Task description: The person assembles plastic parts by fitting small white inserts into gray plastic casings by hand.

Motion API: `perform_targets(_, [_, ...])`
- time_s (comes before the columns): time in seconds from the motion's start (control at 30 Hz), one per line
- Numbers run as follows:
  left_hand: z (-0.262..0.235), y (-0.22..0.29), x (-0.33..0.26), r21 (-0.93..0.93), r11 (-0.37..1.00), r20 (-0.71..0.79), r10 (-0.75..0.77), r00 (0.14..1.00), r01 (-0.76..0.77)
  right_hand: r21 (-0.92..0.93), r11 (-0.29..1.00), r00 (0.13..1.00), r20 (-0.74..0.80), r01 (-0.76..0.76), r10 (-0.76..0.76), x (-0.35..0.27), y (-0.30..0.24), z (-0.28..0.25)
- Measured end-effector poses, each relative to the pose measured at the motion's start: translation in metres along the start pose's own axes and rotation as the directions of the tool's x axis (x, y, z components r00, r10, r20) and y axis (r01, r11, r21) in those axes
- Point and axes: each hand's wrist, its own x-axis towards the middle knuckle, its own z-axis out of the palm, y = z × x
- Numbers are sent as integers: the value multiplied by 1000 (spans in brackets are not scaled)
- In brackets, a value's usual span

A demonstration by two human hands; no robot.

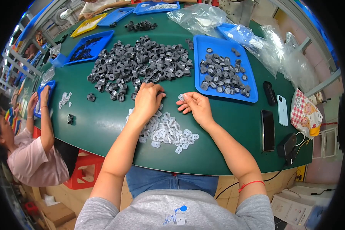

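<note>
We note the heap of grey rings (142,59) beyond the hands and the pile of translucent pieces (165,130) nearer the body — both, we judge, within short reach. The blue tray (215,44) lies to the right, presumably keeping its grey parts separate. The right hand (200,109) pinches one translucent piece (181,97) between thumb and forefinger, the other fingers loosely bent. The left hand (149,97) curls downward at the heap's near edge — we cannot tell whether it grips anything.
</note>
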Motion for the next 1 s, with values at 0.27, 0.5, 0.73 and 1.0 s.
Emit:
perform_targets(0.27, [-3,-1,-3,-89,976,126,-186,974,198,-3,1000,1000,25,-1,1,0,-1,-2])
perform_targets(0.5, [1,-4,-1,-141,977,97,-148,984,161,-24,1000,999,37,7,-6,0,-1,-2])
perform_targets(0.73, [1,-1,4,1,986,-40,-167,985,167,-42,999,998,55,7,-5,0,1,-1])
perform_targets(1.0, [-3,11,9,-349,929,-69,-160,985,127,-16,998,998,31,58,-58,-1,-2,0])
